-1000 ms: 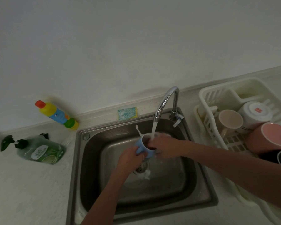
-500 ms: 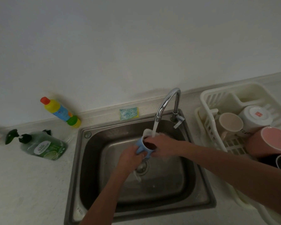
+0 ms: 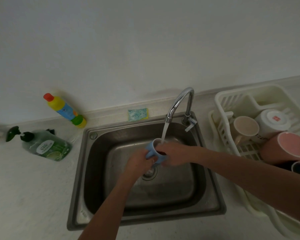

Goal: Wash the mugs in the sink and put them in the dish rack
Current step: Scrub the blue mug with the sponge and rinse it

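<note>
Countertop: green bottle (image 3: 47, 146), label perhaps illegible

green soap bottle (image 3: 47, 147) at my 9 o'clock: white oval label, print too blurred for me to read.
yellow bottle (image 3: 66, 110) at 10 o'clock: blue label, I can't read it.
white mug (image 3: 272, 121) in the dish rack (image 3: 222, 101), 3 o'clock: small red mark on its base, unreadable.
counter's left edge: dark characters, I can't make them out.

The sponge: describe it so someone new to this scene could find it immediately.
Start at the steel sink and follow its back rim left of the faucet. The sponge lies flat there against the wall, the only small rectangle, teal-patterned with a yellow edge.
</note>
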Motion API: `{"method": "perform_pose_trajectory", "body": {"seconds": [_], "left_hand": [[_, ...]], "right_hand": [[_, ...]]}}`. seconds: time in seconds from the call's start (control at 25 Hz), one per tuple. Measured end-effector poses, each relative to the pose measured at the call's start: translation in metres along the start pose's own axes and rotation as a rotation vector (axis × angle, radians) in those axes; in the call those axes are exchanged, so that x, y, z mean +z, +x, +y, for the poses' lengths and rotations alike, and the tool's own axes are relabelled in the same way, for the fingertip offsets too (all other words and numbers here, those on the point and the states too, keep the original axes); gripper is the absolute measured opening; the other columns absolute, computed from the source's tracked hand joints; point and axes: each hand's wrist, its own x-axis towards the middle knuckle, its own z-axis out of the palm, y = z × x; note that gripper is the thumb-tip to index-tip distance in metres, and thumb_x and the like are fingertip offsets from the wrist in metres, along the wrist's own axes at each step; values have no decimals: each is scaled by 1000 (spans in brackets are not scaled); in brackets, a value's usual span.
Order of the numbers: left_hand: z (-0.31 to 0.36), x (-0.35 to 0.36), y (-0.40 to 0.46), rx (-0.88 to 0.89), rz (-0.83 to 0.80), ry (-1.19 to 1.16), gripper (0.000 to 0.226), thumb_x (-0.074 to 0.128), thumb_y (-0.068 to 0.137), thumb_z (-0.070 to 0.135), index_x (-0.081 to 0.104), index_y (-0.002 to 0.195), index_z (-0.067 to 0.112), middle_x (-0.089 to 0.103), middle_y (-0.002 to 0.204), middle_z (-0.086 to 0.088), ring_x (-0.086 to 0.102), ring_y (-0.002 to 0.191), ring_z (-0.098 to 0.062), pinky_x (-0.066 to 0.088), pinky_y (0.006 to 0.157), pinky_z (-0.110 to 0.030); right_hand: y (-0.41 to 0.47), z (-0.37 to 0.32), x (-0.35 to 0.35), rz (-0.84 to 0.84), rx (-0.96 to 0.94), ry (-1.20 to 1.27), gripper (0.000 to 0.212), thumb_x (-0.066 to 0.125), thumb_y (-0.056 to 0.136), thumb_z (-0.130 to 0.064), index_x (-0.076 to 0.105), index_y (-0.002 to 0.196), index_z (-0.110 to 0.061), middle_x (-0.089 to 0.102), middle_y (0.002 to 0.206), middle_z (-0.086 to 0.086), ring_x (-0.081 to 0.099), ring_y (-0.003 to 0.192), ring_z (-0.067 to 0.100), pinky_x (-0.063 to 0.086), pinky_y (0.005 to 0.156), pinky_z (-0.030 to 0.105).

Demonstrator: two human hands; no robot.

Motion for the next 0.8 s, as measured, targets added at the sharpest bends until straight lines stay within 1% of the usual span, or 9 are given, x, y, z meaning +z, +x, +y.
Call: {"method": "perform_pose_trajectory", "body": {"seconds": [0.12, 0.2, 0.28, 0.36, 0.4, 0.48, 0.52, 0.68, 0.8], "left_hand": [[0, 0, -4, -9, 5, -34, 21, 57, 97, 36, 65, 104, 18, 69, 93, -3, 66, 85, -14, 57, 86, -37], [-1, -6, -9, 2, -25, 0, 22, 57, 97, 35, 66, 104, 17, 70, 93, -4, 66, 87, -14, 56, 85, -34], [0, 4, -2, -73, 22, 30, 17, 58, 97, 33, 65, 101, 18, 68, 93, -2, 63, 84, -10, 53, 81, -26], [-28, 7, -14, -41, -26, 132, 9, 55, 99, 28, 60, 96, 21, 62, 87, 4, 57, 76, -5, 52, 79, -20], [-28, 9, -11, -144, -4, 144, 8, 54, 100, 27, 59, 96, 22, 61, 86, 5, 57, 76, -5, 52, 81, -23], [-22, 13, -1, -17, 84, 125, 16, 57, 97, 36, 62, 97, 21, 65, 86, 2, 62, 81, -10, 52, 80, -29], [-5, 11, 0, -46, 26, 72, 20, 59, 95, 40, 64, 99, 21, 66, 87, 2, 63, 82, -11, 53, 80, -29], [-8, 5, -1, -18, -21, 18, 28, 58, 94, 43, 65, 105, 18, 68, 89, 0, 65, 83, -12, 57, 84, -35], [0, 5, 0, -49, -37, 57, 28, 56, 96, 40, 66, 105, 15, 70, 95, -5, 66, 88, -16, 55, 88, -35]], "right_hand": [[4, 7, 0, 65, 36, 43, 46, 71, 89, -25, 58, 132, -15, 60, 128, 6, 58, 115, 20, 46, 104, 41], [0, 0, -1, -2, -1, 6, 41, 70, 88, -30, 61, 127, -19, 65, 121, 3, 62, 107, 18, 50, 98, 40], [-3, -7, -2, 29, -44, 67, 41, 67, 86, -40, 61, 125, -29, 65, 118, -7, 61, 102, 6, 51, 93, 29], [-1, -2, -3, 118, -29, 121, 43, 69, 86, -39, 60, 127, -30, 62, 121, -10, 58, 106, 1, 45, 89, 14], [-2, 2, -4, 114, -26, 101, 45, 70, 86, -35, 59, 129, -26, 62, 123, -7, 58, 109, 5, 42, 89, 14], [-5, 4, 3, -4, -6, -15, 49, 70, 87, -30, 55, 133, -21, 60, 126, 0, 58, 113, 16, 44, 93, 24], [-7, 2, 7, -50, -13, -38, 52, 70, 87, -30, 53, 135, -20, 59, 128, 1, 57, 115, 18, 45, 96, 28], [-8, 6, 7, 111, -62, -39, 50, 70, 86, -30, 54, 132, -21, 59, 127, -1, 57, 113, 15, 44, 102, 33], [-7, 0, 6, 9, -39, -35, 48, 70, 88, -26, 54, 132, -21, 60, 127, 0, 58, 115, 17, 47, 100, 31]]}}
